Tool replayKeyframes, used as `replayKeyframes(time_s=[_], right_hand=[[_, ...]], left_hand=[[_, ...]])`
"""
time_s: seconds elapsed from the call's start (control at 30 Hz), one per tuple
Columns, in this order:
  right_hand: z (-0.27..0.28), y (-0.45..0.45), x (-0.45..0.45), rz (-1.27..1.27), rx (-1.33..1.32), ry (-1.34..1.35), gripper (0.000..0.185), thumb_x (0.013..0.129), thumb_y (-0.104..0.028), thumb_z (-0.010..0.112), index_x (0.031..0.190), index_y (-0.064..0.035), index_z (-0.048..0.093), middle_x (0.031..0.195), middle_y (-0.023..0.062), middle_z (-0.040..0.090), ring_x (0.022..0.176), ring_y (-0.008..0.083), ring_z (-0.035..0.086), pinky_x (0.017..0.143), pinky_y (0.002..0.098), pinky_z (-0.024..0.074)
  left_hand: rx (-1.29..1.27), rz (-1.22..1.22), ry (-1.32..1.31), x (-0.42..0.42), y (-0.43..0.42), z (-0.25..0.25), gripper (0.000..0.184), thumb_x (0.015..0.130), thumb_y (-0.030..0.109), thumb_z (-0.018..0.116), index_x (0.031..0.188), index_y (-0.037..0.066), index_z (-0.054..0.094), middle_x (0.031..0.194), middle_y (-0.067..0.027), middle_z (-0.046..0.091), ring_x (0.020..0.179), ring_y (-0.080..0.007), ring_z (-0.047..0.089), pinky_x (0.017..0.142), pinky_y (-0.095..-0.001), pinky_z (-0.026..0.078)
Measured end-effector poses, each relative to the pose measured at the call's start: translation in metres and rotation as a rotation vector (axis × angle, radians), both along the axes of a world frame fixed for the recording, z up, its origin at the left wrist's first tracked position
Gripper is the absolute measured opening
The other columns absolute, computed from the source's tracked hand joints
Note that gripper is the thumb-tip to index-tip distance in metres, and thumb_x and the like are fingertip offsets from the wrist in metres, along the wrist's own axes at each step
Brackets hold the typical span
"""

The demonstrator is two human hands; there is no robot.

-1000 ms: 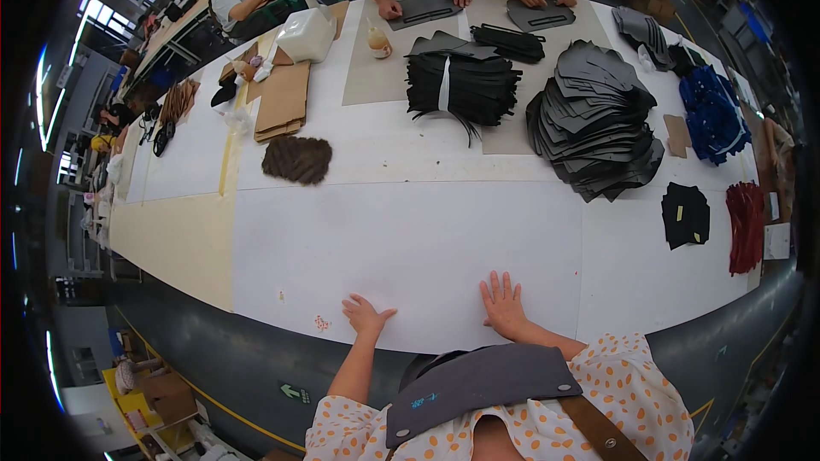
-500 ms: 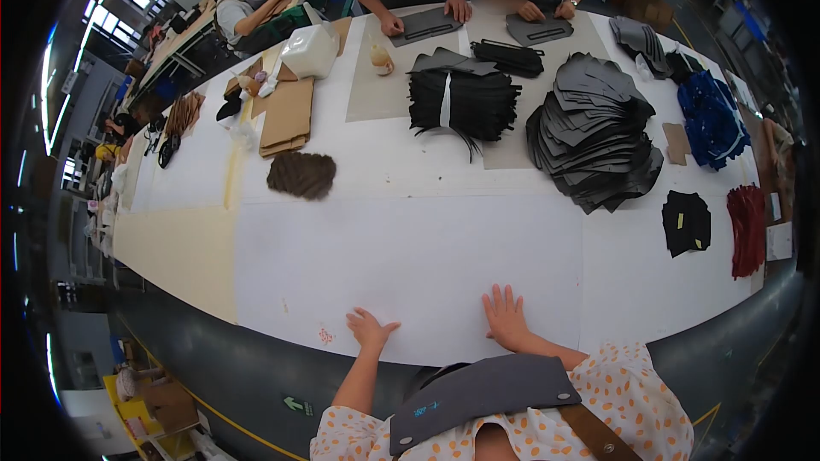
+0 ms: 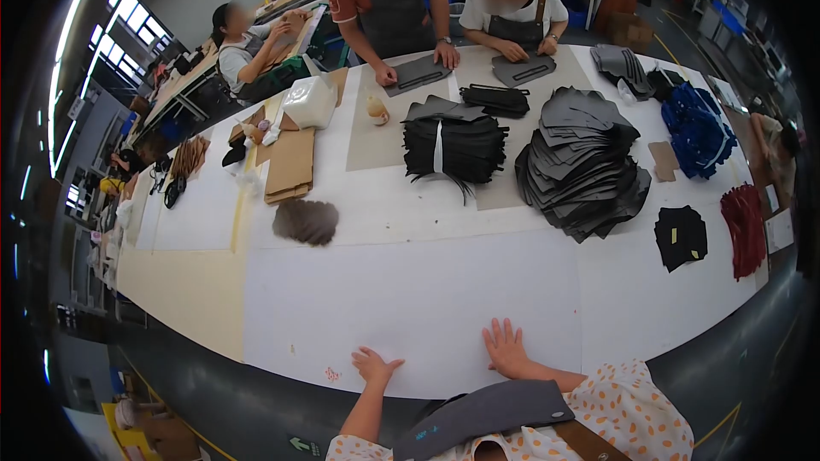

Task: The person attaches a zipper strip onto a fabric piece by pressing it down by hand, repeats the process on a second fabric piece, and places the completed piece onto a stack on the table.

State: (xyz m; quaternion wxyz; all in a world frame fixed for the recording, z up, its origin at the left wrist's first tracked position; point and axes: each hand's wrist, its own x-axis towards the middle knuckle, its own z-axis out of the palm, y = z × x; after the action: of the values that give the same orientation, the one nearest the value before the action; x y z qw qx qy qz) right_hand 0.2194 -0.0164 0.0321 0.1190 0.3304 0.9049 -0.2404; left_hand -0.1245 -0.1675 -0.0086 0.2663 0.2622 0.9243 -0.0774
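Note:
My left hand rests palm down near the front edge of the white table, fingers spread and holding nothing. Beside some small red marks, it touches only the white surface. To its right, my right hand lies flat in the same way, fingers apart, also empty. Farther in, a brown furry piece sits left of centre. Beyond the hands are a bundle of black strips tied with a white band and a tall fanned stack of grey pieces.
Cardboard pieces, a white container and a small bottle stand at the back left. Black pieces, red strips and a blue bundle lie at right. Two people across the table handle grey pieces.
My view has tilted upward, so the table and both hands appear lower in the picture. Both hands stay flat on the table. A seated person at the back left has raised their hands.

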Motion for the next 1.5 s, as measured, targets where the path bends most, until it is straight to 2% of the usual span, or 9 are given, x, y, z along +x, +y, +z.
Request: replayKeyframes(time_s=[0.13, 0.53, 0.8, 0.93, 1.03, 1.23, 1.33, 1.4, 1.5], right_hand=[[-0.001, -0.001, -0.001, 0.006, 0.004, -0.009, 0.105, 0.076, -0.035, 0.084, 0.155, 0.0010, 0.024, 0.159, 0.0379, 0.012, 0.145, 0.0624, 0.013, 0.102, 0.0809, 0.0254], [0.001, -0.002, -0.001, -0.005, 0.049, 0.021, 0.107, 0.070, -0.035, 0.088, 0.153, 0.0011, 0.030, 0.159, 0.0372, 0.014, 0.144, 0.0621, 0.016, 0.101, 0.0803, 0.0287], [0.007, 0.001, -0.002, -0.005, -0.002, -0.009, 0.107, 0.074, -0.034, 0.085, 0.155, 0.0006, 0.025, 0.160, 0.0361, 0.010, 0.145, 0.0617, 0.012, 0.103, 0.0804, 0.0250], [0.004, 0.001, -0.002, -0.016, -0.032, -0.010, 0.107, 0.075, -0.032, 0.085, 0.156, 0.0003, 0.023, 0.161, 0.0354, 0.007, 0.146, 0.0614, 0.008, 0.105, 0.0803, 0.0229], [0.000, -0.001, -0.001, -0.017, 0.041, 0.020, 0.109, 0.070, -0.033, 0.088, 0.154, -0.0003, 0.027, 0.161, 0.0341, 0.013, 0.145, 0.0602, 0.016, 0.102, 0.0806, 0.0282], [-0.005, -0.002, -0.001, -0.010, 0.059, 0.022, 0.112, 0.070, -0.035, 0.088, 0.156, -0.0009, 0.025, 0.161, 0.0340, 0.011, 0.145, 0.0605, 0.014, 0.102, 0.0810, 0.0276], [0.003, 0.005, -0.005, -0.010, -0.061, -0.077, 0.112, 0.070, -0.034, 0.088, 0.157, -0.0022, 0.024, 0.163, 0.0322, 0.009, 0.147, 0.0592, 0.011, 0.104, 0.0796, 0.0262], [-0.002, -0.004, 0.004, -0.038, -0.021, -0.042, 0.113, 0.070, -0.033, 0.088, 0.157, -0.0038, 0.023, 0.164, 0.0307, 0.008, 0.148, 0.0580, 0.010, 0.106, 0.0780, 0.0253], [0.001, 0.003, -0.002, -0.049, -0.020, -0.061, 0.114, 0.070, -0.030, 0.089, 0.159, -0.0070, 0.021, 0.165, 0.0277, 0.007, 0.149, 0.0553, 0.010, 0.110, 0.0740, 0.0242]], left_hand=[[0.027, -0.032, 0.021, -0.002, -0.005, -0.009, 0.139, 0.060, 0.063, 0.089, 0.153, -0.012, 0.018, 0.154, -0.0412, 0.021, 0.143, -0.0546, 0.026, 0.117, -0.0541, 0.031], [0.088, -0.071, 0.028, -0.013, -0.018, -0.038, 0.137, 0.061, 0.065, 0.087, 0.151, -0.013, 0.021, 0.152, -0.0413, 0.025, 0.138, -0.0550, 0.032, 0.113, -0.0530, 0.036], [0.127, -0.072, 0.075, -0.017, -0.027, -0.066, 0.136, 0.061, 0.062, 0.089, 0.152, -0.013, 0.020, 0.152, -0.0410, 0.024, 0.138, -0.0555, 0.032, 0.113, -0.0535, 0.036], [0.097, -0.053, 0.065, -0.014, -0.023, -0.058, 0.137, 0.061, 0.061, 0.089, 0.152, -0.012, 0.019, 0.153, -0.0416, 0.023, 0.139, -0.0562, 0.030, 0.114, -0.0541, 0.035], [0.061, -0.065, 0.066, -0.013, -0.017, -0.051, 0.137, 0.061, 0.061, 0.089, 0.152, -0.012, 0.018, 0.154, -0.0419, 0.020, 0.140, -0.0566, 0.029, 0.114, -0.0543, 0.035], [0.014, -0.020, 0.005, -0.003, -0.006, -0.012, 0.136, 0.062, 0.061, 0.089, 0.154, -0.010, 0.018, 0.156, -0.0400, 0.019, 0.141, -0.0559, 0.028, 0.115, -0.0554, 0.034], [-0.116, -0.082, 0.043, -0.002, 0.004, -0.008, 0.136, 0.062, 0.062, 0.088, 0.154, -0.009, 0.018, 0.156, -0.0390, 0.021, 0.141, -0.0540, 0.030, 0.113, -0.0576, 0.034], [-0.045, 0.005, 0.045, 0.015, 0.017, 0.038, 0.134, 0.063, 0.063, 0.087, 0.154, -0.008, 0.019, 0.156, -0.0382, 0.023, 0.142, -0.0518, 0.031, 0.111, -0.0589, 0.035], [0.069, 0.047, 0.091, 0.023, 0.010, 0.030, 0.131, 0.062, 0.063, 0.087, 0.154, -0.005, 0.022, 0.156, -0.0379, 0.022, 0.142, -0.0516, 0.029, 0.112, -0.0570, 0.033]])
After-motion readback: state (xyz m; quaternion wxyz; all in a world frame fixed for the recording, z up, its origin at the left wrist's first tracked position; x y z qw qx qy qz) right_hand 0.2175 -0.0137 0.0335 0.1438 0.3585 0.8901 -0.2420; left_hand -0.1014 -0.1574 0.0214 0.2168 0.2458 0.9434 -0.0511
